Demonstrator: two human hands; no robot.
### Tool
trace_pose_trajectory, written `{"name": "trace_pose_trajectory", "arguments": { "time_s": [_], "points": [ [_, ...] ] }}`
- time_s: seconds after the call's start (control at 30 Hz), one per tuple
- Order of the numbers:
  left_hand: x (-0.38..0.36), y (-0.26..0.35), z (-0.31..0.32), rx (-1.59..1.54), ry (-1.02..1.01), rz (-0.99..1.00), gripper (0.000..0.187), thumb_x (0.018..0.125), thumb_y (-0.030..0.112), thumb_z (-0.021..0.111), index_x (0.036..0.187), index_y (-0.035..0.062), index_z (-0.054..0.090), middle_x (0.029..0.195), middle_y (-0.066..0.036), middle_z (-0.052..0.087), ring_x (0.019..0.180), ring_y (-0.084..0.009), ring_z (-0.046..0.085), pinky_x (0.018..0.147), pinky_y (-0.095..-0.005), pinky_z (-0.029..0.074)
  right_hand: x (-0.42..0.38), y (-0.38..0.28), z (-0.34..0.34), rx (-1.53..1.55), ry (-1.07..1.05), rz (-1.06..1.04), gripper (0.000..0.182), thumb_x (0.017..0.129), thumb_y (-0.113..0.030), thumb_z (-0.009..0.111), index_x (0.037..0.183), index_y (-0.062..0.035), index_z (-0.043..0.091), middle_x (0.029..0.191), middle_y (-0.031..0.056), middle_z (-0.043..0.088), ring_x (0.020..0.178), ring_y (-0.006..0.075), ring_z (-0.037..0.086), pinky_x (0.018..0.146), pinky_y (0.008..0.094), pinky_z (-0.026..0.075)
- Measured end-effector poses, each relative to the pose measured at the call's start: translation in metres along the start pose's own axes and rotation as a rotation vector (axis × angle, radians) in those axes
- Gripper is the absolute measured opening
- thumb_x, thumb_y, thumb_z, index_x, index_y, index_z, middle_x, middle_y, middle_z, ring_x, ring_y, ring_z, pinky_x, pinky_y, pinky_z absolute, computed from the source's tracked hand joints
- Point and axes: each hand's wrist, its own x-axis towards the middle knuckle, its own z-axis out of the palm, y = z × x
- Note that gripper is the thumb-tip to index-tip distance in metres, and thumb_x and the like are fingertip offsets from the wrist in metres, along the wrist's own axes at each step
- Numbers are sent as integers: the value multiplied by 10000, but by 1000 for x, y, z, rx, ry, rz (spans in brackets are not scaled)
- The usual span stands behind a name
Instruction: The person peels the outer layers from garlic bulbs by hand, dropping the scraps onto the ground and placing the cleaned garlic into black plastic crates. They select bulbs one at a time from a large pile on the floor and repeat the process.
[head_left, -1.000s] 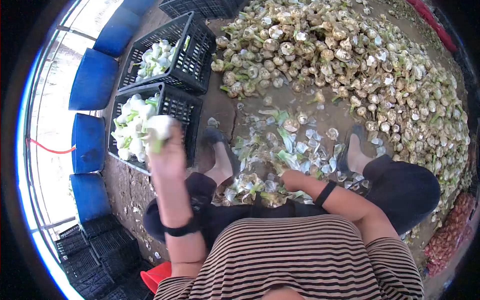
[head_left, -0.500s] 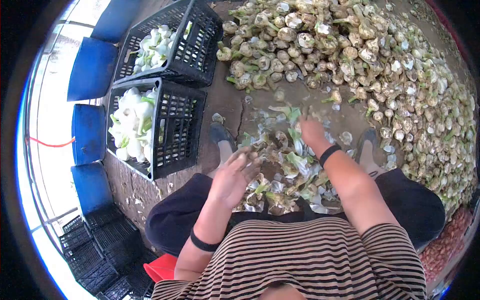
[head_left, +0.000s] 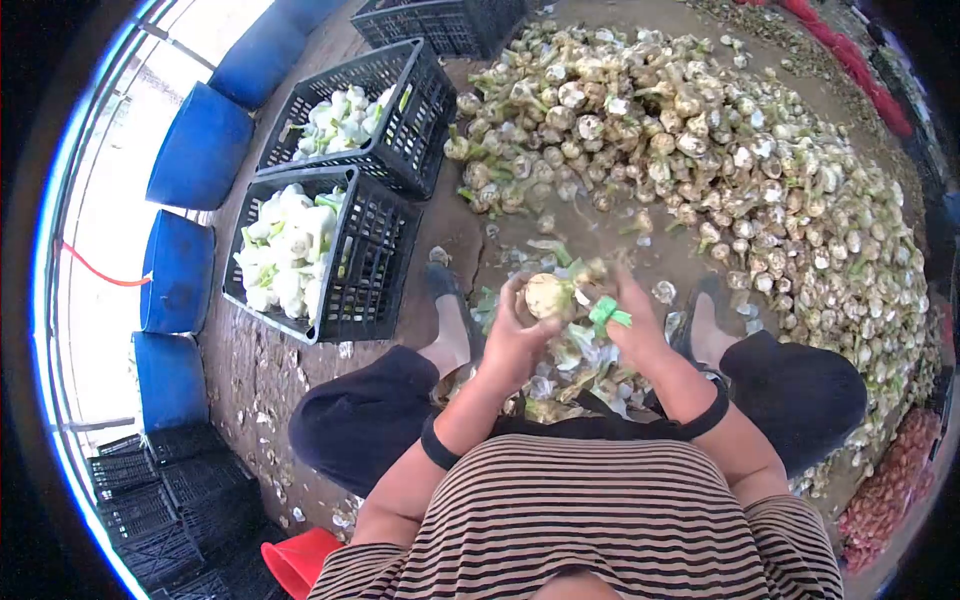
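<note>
My left hand (head_left: 518,335) is wrapped round a garlic bulb (head_left: 547,297), whose pale side shows and whose stalk points right. Close beside it, my right hand (head_left: 637,318) is closed on a small thing with a bright green wrapping (head_left: 610,313); its kind is not clear, and the fingers hide part of it. The right fingertips are blurred near the bulb's stalk. Below both hands, garlic peelings and leaf scraps (head_left: 590,365) lie on the ground between the legs.
A large heap of unpeeled garlic (head_left: 760,190) spreads ahead and right. Black crates with white garlic stand left, one nearer (head_left: 375,270) and one farther (head_left: 425,120). Blue barrels (head_left: 178,270), stacked black crates (head_left: 170,500) and a red bucket (head_left: 300,560) are farther left.
Both hands have come together over the scraps. The left hand, without a bulb before, now holds a garlic bulb; the green-wrapped thing now shows at the right hand. The view has shifted slightly.
</note>
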Motion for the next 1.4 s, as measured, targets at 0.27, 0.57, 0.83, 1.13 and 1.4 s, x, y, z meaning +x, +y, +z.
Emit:
{"name": "trace_pose_trajectory", "arguments": {
  "time_s": [0.27, 0.57, 0.83, 1.13, 1.4],
  "points": [
    [-31, 6, 13, 350, -42, 282, 807, 620, -3, 752, 1245, 46, 243, 1201, -114, 406, 1109, -194, 470, 931, -328, 437, -29, -21, 20, -703, -26, -139, 217, 804, -99, 634, 978, 23, 590, 888, 77, 635, 771, 127, 542, 714, 296, 455],
    [-36, 13, 15, 261, -48, 341, 789, 659, 213, 780, 1248, 42, 284, 1181, -93, 436, 1095, -182, 474, 915, -323, 426, -41, -32, 21, -767, -110, -304, 255, 819, -75, 599, 1043, 30, 534, 910, 121, 620, 835, 177, 554, 786, 311, 439],
    [-45, 33, 18, -160, -111, -128, 423, 929, 288, 406, 1268, 42, 344, 1232, -120, 465, 1096, -253, 502, 908, -417, 431, -52, -38, 24, -720, -149, -434, 209, 803, -35, 536, 1003, 16, 565, 961, 133, 616, 870, 205, 571, 801, 297, 431],
    [-42, 12, 21, -260, -145, -120, 398, 931, 291, 453, 1234, 40, 395, 1230, -108, 482, 1106, -249, 500, 959, -437, 398, -55, -32, 19, -757, -200, -459, 249, 725, 16, 574, 969, 22, 623, 968, 106, 618, 898, 213, 582, 816, 276, 431],
    [-50, 22, 23, -365, -198, -177, 590, 805, 310, 635, 1266, 40, 387, 1192, -107, 512, 1091, -234, 514, 947, -429, 413, -52, -31, 8, 255, -49, 31, 181, 804, -14, 578, 984, -24, 596, 911, 40, 614, 819, 150, 586, 735, 274, 468]
  ]
}}
